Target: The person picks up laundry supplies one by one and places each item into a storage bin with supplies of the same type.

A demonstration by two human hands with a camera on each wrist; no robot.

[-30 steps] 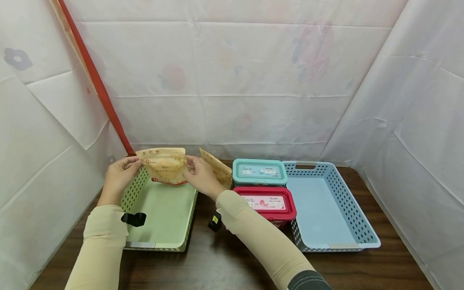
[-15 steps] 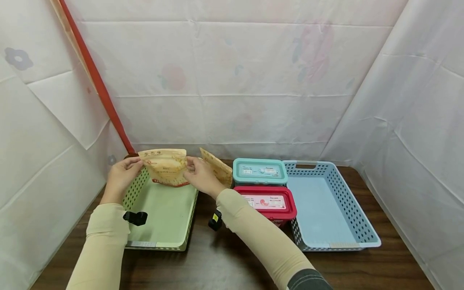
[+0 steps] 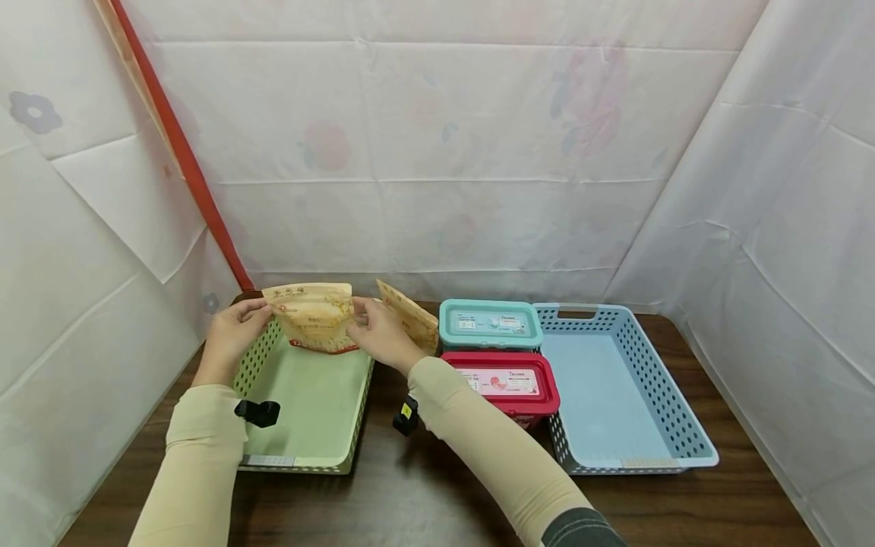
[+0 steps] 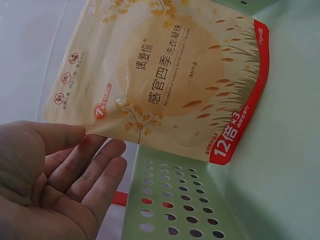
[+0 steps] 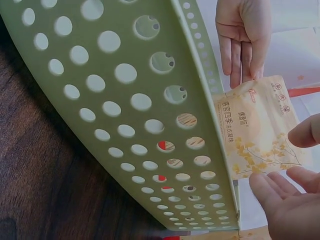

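Observation:
In the head view, a yellow stand-up pouch (image 3: pixel 313 315) of laundry capsules is held up over the far end of the green basket (image 3: pixel 301 406). Its printed front and red bottom band face me. My left hand (image 3: pixel 232 338) pinches its left edge between thumb and index finger; in the left wrist view that hand's (image 4: pixel 65 175) other fingers extend loosely behind. On the opposite edge, the thumb and fingers of my right hand (image 3: pixel 384 332) hold the pouch, as the right wrist view also shows with the hand (image 5: pixel 295 200) at its corner.
A second yellow pouch (image 3: pixel 410 315) stands tilted behind my right hand. To its right sit a teal lidded box (image 3: pixel 490 324) and a red lidded box (image 3: pixel 509 382), partly covered by my right sleeve. Beyond them is a blue basket (image 3: pixel 608 403). White cloth hangs around the wooden table (image 3: pixel 410 494).
The pouch has shifted slightly right and down, with my left hand moving along with it. My right hand has hardly moved and both hands keep their hold.

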